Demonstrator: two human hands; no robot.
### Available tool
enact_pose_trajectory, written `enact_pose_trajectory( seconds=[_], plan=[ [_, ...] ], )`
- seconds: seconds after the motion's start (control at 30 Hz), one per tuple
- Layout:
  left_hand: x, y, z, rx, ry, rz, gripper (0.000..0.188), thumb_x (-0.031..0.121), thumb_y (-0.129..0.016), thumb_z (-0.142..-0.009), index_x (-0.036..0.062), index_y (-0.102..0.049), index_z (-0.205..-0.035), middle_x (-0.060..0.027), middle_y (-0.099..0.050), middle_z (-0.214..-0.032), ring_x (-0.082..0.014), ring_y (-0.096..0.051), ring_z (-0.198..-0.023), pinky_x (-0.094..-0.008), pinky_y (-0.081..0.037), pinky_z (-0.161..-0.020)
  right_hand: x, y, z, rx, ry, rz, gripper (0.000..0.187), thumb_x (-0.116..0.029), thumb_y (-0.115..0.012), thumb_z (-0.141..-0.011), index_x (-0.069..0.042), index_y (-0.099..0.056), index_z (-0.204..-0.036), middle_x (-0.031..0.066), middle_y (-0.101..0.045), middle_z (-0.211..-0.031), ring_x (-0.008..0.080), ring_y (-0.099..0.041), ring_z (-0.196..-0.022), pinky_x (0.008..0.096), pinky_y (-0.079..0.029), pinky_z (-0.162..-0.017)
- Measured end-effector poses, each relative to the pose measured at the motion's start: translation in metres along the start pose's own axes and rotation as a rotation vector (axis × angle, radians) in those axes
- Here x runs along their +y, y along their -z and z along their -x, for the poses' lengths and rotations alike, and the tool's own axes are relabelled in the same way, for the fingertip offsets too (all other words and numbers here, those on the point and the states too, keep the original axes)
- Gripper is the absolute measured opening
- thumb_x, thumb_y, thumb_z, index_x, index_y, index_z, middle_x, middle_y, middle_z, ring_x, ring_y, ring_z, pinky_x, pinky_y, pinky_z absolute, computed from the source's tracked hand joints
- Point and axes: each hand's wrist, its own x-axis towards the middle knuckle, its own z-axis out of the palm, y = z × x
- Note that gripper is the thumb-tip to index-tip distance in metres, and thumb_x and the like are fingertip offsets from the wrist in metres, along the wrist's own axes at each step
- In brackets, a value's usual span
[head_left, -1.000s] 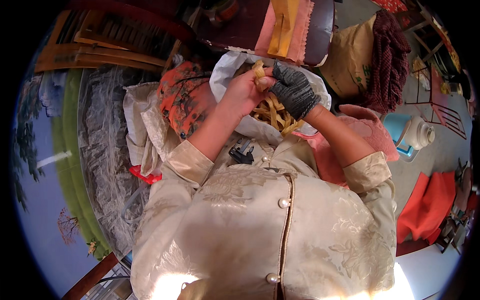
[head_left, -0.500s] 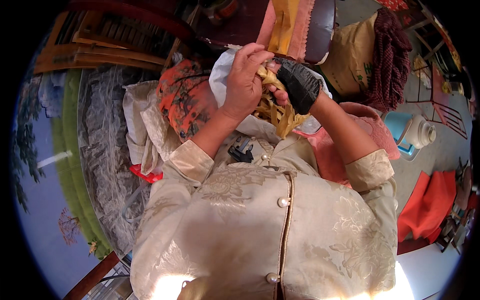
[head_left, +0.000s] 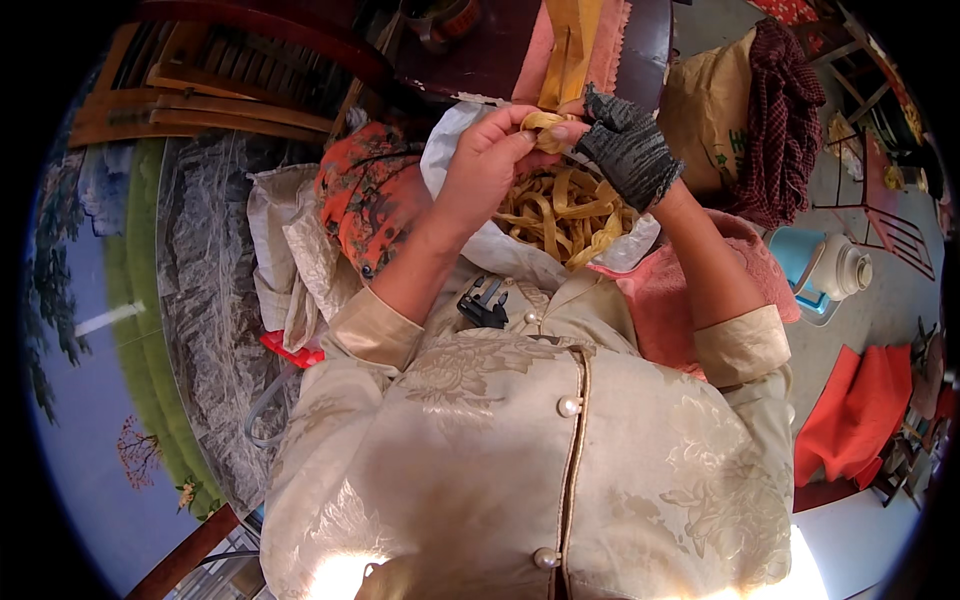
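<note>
Over a white bag [head_left: 505, 252], my left hand [head_left: 488, 165] pinches a folded piece of pale yellow flat strip [head_left: 543, 124] between thumb and fingers. My right hand [head_left: 632, 150], in a dark grey fingerless glove, closes its bare fingertips on the same strip from the other side. Below both hands the bag holds a heap of long tan strips [head_left: 560, 212], looped over one another. A smooth yellow-brown band [head_left: 570, 62] lies on a pink cloth [head_left: 530, 62] just beyond my fingers. Some of my left fingertips are hidden behind the strip.
A dark red tabletop or seat [head_left: 470, 70] stands ahead with a cup-like container [head_left: 440, 22]. Orange patterned cloth [head_left: 365, 195] lies left, a pink towel [head_left: 660, 315] right. Beyond are a brown sack [head_left: 705, 110], a white and blue jug [head_left: 835, 262] and wooden slats [head_left: 235, 105].
My hands have moved slightly up and apart, the right turning its gloved back upward. The strip at my fingers is now a compact fold, and the loose lengths no longer hang over the bag.
</note>
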Motion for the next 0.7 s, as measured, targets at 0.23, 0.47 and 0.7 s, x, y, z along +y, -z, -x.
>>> enact_pose_trajectory(
  seconds=[0.23, 0.47, 0.7],
  plan=[
    [-0.012, 0.008, -0.004, 0.093, -0.185, -0.393, 0.013, 0.009, -0.051, -0.088, -0.0009, -0.055, -0.095, -0.0015, -0.058, -0.077, -0.0068, -0.055, -0.070, -0.0206, -0.047, -0.065, -0.009, -0.009, 0.007, -0.049, -0.414, -0.357, 0.030, -0.034, -0.059, -0.081, -0.005, -0.060, -0.087, 0.0001, -0.053, -0.062, 0.0066, -0.046, -0.048, 0.0196, -0.038, -0.044],
    [-0.010, 0.003, -0.006, 0.082, -0.191, -0.369, 0.012, 0.008, -0.054, -0.087, -0.0011, -0.057, -0.094, -0.0023, -0.060, -0.076, -0.0059, -0.056, -0.065, -0.0195, -0.047, -0.061, -0.001, -0.010, 0.004, 0.013, -0.481, -0.630, 0.030, -0.038, -0.055, -0.084, -0.008, -0.055, -0.086, -0.0013, -0.049, -0.057, 0.0063, -0.038, -0.039, 0.0194, -0.031, -0.036],
    [0.025, 0.013, 0.000, 0.125, -0.290, -0.422, 0.008, 0.007, -0.056, -0.085, 0.0001, -0.059, -0.089, -0.0032, -0.062, -0.078, -0.0064, -0.058, -0.069, -0.0198, -0.047, -0.065, -0.004, 0.026, -0.003, 0.169, -0.415, -0.906, 0.026, -0.039, -0.054, -0.084, -0.013, -0.051, -0.083, -0.0027, -0.044, -0.053, 0.0045, -0.028, -0.036, 0.0181, -0.021, -0.034]
  ],
)
